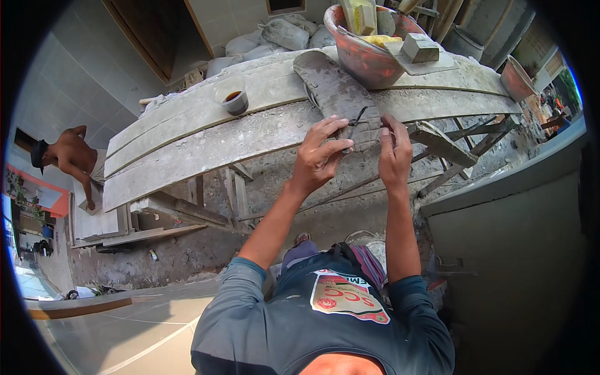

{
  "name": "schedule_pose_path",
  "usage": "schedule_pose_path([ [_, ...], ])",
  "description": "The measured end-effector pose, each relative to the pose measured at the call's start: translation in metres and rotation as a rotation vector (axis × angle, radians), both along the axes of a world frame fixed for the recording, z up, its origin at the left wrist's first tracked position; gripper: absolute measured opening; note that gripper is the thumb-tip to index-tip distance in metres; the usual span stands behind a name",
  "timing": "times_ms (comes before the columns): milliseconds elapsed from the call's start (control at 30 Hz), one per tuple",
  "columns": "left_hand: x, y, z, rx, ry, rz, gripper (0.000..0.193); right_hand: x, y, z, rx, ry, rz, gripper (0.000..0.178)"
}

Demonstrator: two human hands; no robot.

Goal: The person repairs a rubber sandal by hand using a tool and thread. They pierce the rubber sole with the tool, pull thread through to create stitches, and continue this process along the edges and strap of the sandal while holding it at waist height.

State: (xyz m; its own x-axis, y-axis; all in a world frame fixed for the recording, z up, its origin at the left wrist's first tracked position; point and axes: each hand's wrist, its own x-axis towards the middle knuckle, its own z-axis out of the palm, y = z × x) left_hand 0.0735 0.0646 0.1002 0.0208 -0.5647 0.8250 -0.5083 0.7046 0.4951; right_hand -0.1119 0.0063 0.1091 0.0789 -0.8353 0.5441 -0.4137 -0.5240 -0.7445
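Observation:
A dusty grey, sole-shaped piece (340,90), looking like a sandal, slants over the front edge of the plank platform, its near end between my hands. A thin black strap or cord (356,117) sticks up from that near end. My left hand (317,156) has its fingers bent and closed at the left edge, beside the strap. Around the right edge, the fingers and thumb of my right hand (395,150) grip the same piece. My fingers partly hide its near end. A clear plastic cup (235,100) with dark liquid stands on the planks to the left.
A red basin (369,59) holding tools and blocks stands on the platform (187,134), next to a grey block (420,47). Sacks (284,34) lie behind. Another bucket (517,78) is far right. A person (78,153) bends over boards at far left. A panel (512,237) rises at right.

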Motion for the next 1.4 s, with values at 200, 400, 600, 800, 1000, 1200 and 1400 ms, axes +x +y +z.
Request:
schedule_pose_path([
  [200,-0.004,0.001,0.004,0.015,0.022,0.015,0.034,0.020,-0.006,0.038,-0.142,0.077,0.079,0.036],
  [400,-0.008,-0.002,0.006,0.079,0.305,0.088,0.017,0.021,-0.010,0.030,-0.094,0.011,0.110,0.023],
  [600,0.001,-0.007,0.019,0.165,0.097,0.342,0.009,0.025,-0.007,0.028,-0.143,0.058,0.089,0.019],
  [800,-0.005,-0.006,0.022,0.294,0.249,0.240,0.009,0.024,-0.009,0.027,-0.096,0.157,0.073,0.013],
  [1000,-0.001,-0.021,0.028,0.215,0.017,0.395,0.012,0.024,-0.012,0.021,-0.113,0.127,0.150,0.014],
  [1200,0.005,-0.031,0.036,0.233,-0.039,0.346,0.012,0.022,-0.011,0.023,-0.167,0.168,0.167,0.015],
  [1400,0.014,-0.038,0.042,0.220,-0.100,0.284,0.010,0.029,-0.013,0.015,-0.246,0.208,0.104,0.012],
])
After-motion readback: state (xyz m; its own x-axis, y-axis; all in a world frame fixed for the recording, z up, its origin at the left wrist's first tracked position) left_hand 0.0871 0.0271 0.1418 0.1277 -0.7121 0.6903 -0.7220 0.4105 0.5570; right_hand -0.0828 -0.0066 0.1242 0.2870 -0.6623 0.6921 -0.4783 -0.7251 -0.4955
